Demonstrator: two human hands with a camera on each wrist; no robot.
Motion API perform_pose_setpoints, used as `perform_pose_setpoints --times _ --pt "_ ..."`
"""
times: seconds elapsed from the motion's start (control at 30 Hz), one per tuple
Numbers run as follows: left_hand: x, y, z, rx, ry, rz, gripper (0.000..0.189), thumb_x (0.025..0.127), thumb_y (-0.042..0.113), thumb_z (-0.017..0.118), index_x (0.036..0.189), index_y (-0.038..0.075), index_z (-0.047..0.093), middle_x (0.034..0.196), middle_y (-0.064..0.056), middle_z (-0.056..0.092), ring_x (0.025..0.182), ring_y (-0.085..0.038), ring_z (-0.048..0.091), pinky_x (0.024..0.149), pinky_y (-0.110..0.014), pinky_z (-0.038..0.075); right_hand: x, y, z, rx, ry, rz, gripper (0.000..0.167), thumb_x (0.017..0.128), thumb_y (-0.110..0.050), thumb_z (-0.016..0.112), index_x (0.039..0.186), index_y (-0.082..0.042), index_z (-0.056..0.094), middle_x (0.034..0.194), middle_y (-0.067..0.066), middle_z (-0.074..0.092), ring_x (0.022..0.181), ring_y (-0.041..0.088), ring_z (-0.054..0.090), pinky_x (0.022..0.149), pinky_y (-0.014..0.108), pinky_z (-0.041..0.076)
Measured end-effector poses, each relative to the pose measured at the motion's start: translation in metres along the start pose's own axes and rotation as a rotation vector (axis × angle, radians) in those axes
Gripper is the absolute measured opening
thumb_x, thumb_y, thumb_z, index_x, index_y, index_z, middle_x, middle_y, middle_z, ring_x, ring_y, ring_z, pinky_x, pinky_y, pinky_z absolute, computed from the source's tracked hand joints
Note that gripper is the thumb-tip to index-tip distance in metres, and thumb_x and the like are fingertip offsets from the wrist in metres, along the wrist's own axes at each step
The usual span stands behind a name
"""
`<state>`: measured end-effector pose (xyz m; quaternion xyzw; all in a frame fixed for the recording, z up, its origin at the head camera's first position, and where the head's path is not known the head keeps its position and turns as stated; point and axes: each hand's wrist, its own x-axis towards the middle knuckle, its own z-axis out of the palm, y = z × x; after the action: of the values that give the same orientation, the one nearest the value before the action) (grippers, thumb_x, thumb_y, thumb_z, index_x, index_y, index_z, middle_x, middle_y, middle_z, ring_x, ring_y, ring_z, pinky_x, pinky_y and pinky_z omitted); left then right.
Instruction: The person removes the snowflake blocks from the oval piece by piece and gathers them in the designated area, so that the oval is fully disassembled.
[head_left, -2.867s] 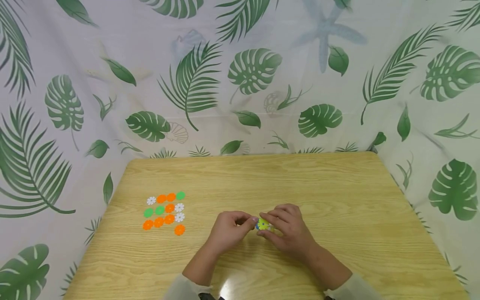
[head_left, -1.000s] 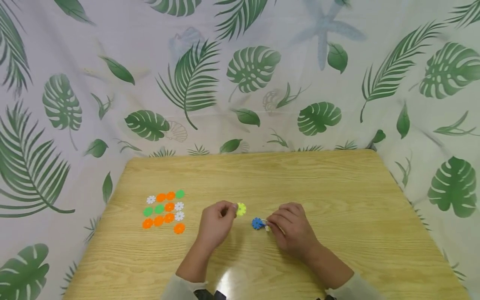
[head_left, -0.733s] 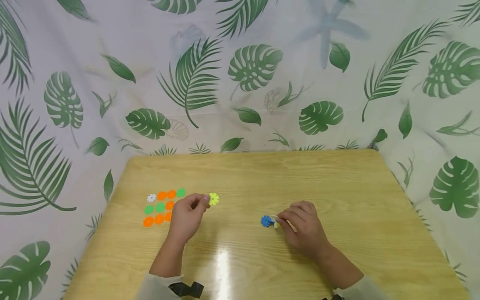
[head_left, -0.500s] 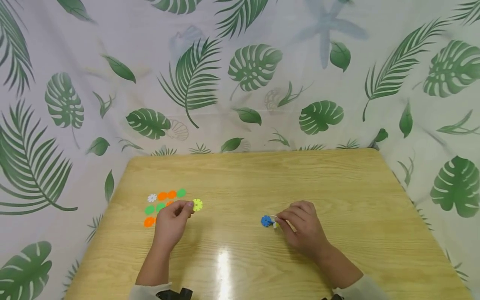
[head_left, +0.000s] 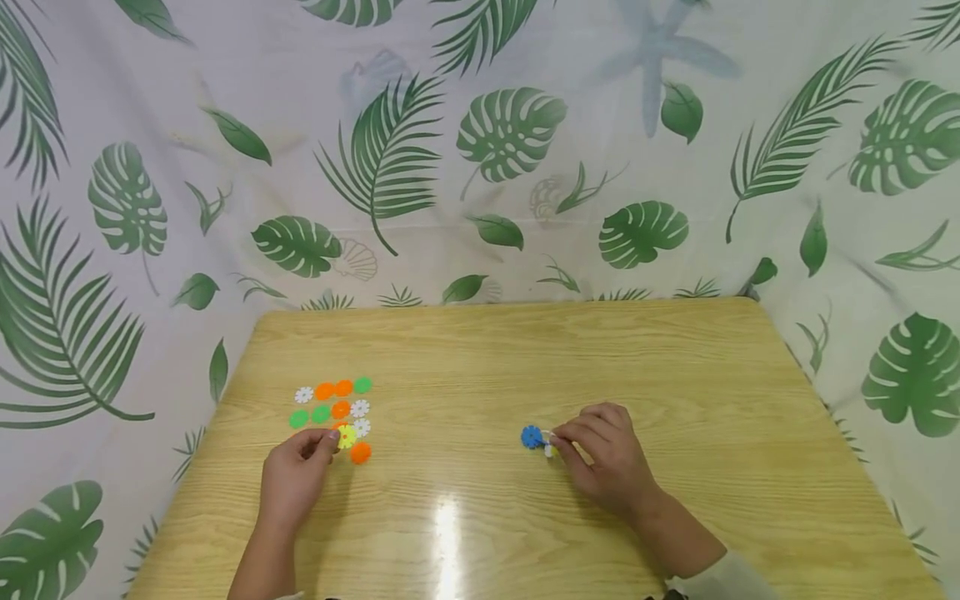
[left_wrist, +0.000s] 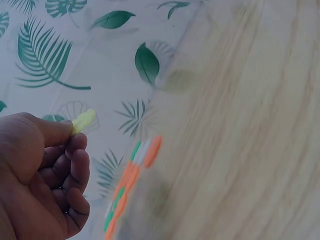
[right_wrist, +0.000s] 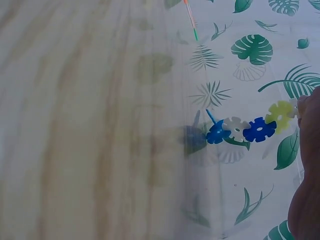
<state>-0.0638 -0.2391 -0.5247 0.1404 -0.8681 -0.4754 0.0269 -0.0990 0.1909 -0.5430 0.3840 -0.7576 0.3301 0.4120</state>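
A person's left hand pinches a round, notched yellow plastic disc, holding it above rows of flat orange, green and white plastic discs that lie under and beyond the grip on a wood-grain table. Well to the right, the right hand pinches the end of a chain of blue, white and yellow plastic discs, strung out left of its fingertips. The step seems to be positioning the yellow disc; the next move likely calls for lowering it gently, without nudging its neighbours.
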Motion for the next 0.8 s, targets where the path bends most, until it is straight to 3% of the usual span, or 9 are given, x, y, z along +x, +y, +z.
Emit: perform_pose_setpoints --times 0.33,0.53,0.8 --pt "-0.002 -0.018 -0.011 0.098 0.009 -0.089 0.051 0.103 0.050 0.061 0.119 0.004 0.075 0.106 -0.009 0.075 0.097 -0.024 0.066 0.077 -0.032 0.050 -0.001 0.000 0.000 0.005 0.003 -0.004 0.023 0.102 -0.024 0.069 0.089 -0.006 0.078 0.082 0.003 0.075 0.080 0.027 0.060 0.081 0.044 0.041" --pt "0.001 -0.028 -0.010 0.159 0.003 -0.084 0.050 0.102 0.047 0.064 0.118 0.000 0.075 0.107 -0.011 0.075 0.099 -0.028 0.065 0.077 -0.035 0.050 -0.002 0.000 -0.001 0.008 0.002 -0.007 0.023 0.101 -0.023 0.069 0.088 -0.007 0.078 0.082 0.002 0.074 0.079 0.026 0.060 0.081 0.045 0.041" --pt "0.007 -0.034 -0.007 0.245 0.005 -0.020 0.046 0.101 0.042 0.066 0.113 -0.001 0.077 0.103 -0.013 0.076 0.098 -0.031 0.068 0.085 -0.049 0.052 -0.002 -0.001 -0.001 0.013 -0.002 -0.002 0.021 0.100 -0.022 0.071 0.089 -0.007 0.078 0.082 0.002 0.075 0.080 0.026 0.061 0.081 0.046 0.041"
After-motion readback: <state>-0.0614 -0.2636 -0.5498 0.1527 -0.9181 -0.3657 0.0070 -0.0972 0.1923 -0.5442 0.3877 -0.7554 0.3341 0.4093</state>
